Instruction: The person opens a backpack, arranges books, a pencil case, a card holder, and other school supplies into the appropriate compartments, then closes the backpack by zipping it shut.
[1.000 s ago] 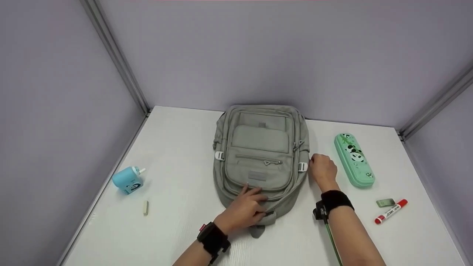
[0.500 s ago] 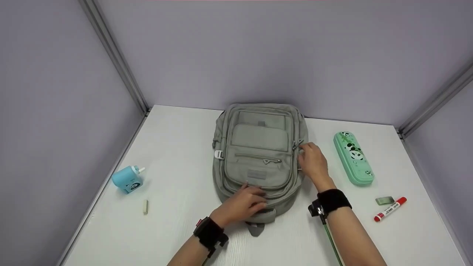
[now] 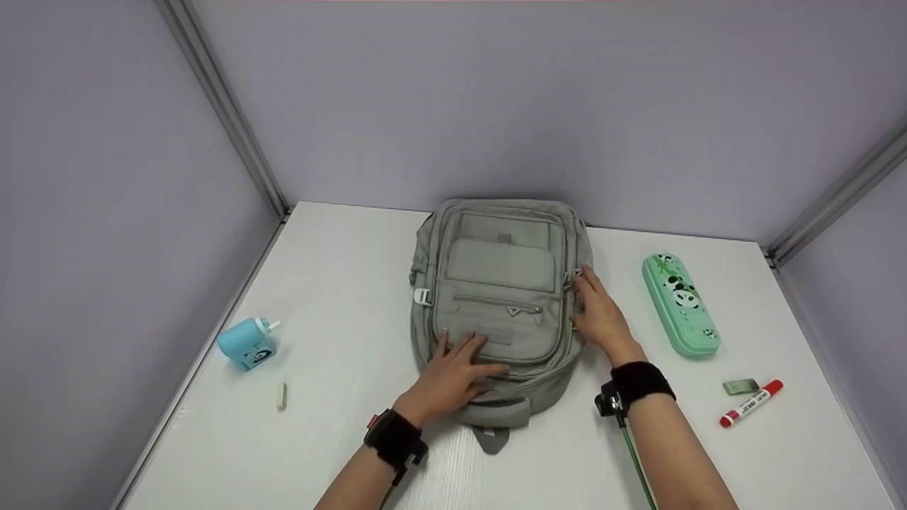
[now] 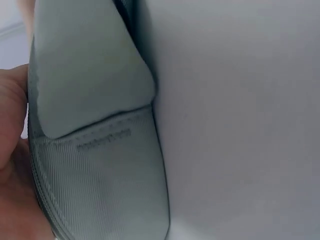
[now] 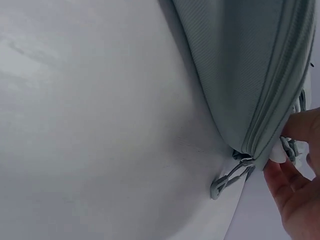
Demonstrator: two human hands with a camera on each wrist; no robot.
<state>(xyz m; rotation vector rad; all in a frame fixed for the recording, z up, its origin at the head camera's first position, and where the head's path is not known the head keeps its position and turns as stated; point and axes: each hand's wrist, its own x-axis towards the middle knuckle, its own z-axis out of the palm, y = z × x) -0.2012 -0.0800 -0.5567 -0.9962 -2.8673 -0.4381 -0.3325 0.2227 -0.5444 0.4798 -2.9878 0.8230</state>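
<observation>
A grey-green backpack (image 3: 503, 269) lies front side up on the white table. My left hand (image 3: 443, 379) rests on its lower front with the fingers spread; in the left wrist view part of this hand (image 4: 12, 160) shows at the edge beside the bag's fabric (image 4: 100, 175). My right hand (image 3: 602, 312) touches the bag's right side, fingertips at the zipper pulls (image 3: 571, 278) and thumb lower down, apart from them. In the right wrist view, a white buckle (image 5: 278, 152) shows between the thumb and fingers (image 5: 282, 182), and a cord zipper pull (image 5: 222, 185) hangs free.
Right of the bag lies a green panda pencil case (image 3: 680, 304). A small green packet (image 3: 740, 387) and a red-and-white marker (image 3: 751, 404) are nearer. At left are a blue panda-printed object with a white tip (image 3: 246, 343) and a pale eraser-like block (image 3: 281, 397). Walls stand behind and at both sides.
My right hand has moved up the bag's side from near the buckle to the zipper pulls. My left hand has shifted slightly left, its fingers spreading over the front.
</observation>
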